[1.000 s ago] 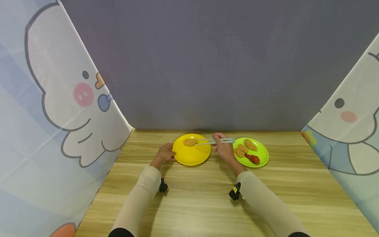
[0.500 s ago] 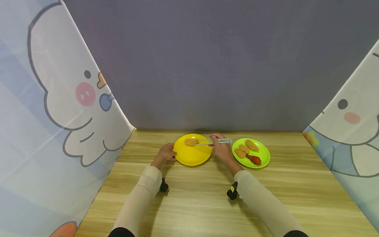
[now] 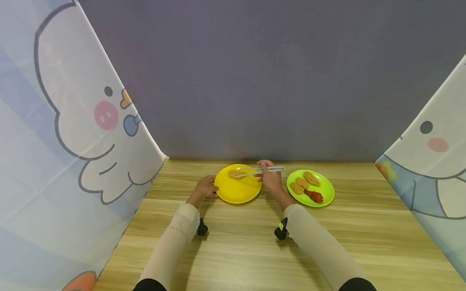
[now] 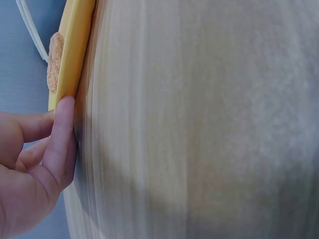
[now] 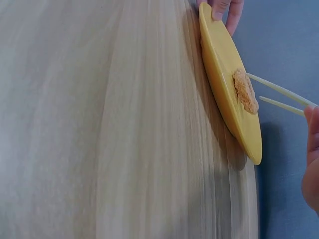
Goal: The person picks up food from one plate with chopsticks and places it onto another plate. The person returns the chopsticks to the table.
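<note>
A yellow plate (image 3: pixel 238 195) stands on the table with one breaded nugget (image 3: pixel 233 174) near its far side. My left hand (image 3: pixel 206 187) grips the plate's left rim, thumb on top and fingers beneath, as the left wrist view shows. In my right hand (image 3: pixel 271 180) is a pair of pale chopsticks (image 5: pixel 284 91) reaching over the plate from the right. In the right wrist view their tips are parted at the upper side of the nugget. One tip is at its surface; the other looks apart from it. The nugget lies on the plate.
To the right, a green plate (image 3: pixel 329 188) holds a red drumstick (image 3: pixel 316 197) and several breaded pieces (image 3: pixel 297 188). A grey wall (image 3: pixel 255 81) rises behind the wooden table (image 3: pixel 240 242), and cartoon-printed curtains (image 3: pixel 91 161) flank both sides.
My right hand has shifted slightly left and away from me, and the chopsticks have tilted, with their tips moving across the nugget. My left hand stays on the yellow plate's rim.
</note>
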`<state>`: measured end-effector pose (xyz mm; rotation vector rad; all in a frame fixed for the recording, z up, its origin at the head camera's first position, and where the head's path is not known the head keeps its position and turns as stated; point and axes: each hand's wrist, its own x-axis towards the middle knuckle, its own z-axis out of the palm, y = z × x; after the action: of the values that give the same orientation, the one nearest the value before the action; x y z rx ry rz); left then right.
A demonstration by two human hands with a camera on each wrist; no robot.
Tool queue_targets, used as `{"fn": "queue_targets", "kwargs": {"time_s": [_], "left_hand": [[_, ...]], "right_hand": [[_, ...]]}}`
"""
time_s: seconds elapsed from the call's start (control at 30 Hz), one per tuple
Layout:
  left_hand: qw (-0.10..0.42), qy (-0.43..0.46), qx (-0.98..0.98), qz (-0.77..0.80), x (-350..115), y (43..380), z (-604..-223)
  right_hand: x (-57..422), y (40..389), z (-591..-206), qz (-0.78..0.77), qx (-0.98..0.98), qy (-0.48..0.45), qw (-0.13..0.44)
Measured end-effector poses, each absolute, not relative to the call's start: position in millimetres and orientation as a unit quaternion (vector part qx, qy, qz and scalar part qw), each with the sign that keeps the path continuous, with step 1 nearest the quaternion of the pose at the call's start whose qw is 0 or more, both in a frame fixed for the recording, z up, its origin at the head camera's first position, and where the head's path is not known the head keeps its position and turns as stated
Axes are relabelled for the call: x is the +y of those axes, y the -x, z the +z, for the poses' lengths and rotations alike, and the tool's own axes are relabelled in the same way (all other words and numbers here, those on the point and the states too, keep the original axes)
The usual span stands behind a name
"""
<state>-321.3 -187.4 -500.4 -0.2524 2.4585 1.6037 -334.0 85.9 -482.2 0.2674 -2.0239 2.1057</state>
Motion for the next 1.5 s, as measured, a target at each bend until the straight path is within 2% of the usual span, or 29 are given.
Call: {"fn": "queue_targets", "kwargs": {"time_s": [0.77,1.0,1.23,1.5], "left_hand": [[0.099,0.089,0.832,0.539,-184.5,322.0,-494.7],[0.092,0.089,0.834,0.537,-185.8,322.8,-496.3],[0.098,0.09,0.833,0.537,-186.1,321.7,-497.7],[0.1,0.087,0.834,0.535,-185.8,321.2,-498.2]], "right_hand": [[82.8,335.9,-486.5,0.727,-0.679,-0.024,0.1],[81.9,334.4,-482.7,0.74,-0.662,-0.039,0.11],[80.5,333.3,-484.5,0.724,-0.684,-0.029,0.084],[76.6,331.2,-490.1,0.732,-0.675,-0.022,0.088]]}}
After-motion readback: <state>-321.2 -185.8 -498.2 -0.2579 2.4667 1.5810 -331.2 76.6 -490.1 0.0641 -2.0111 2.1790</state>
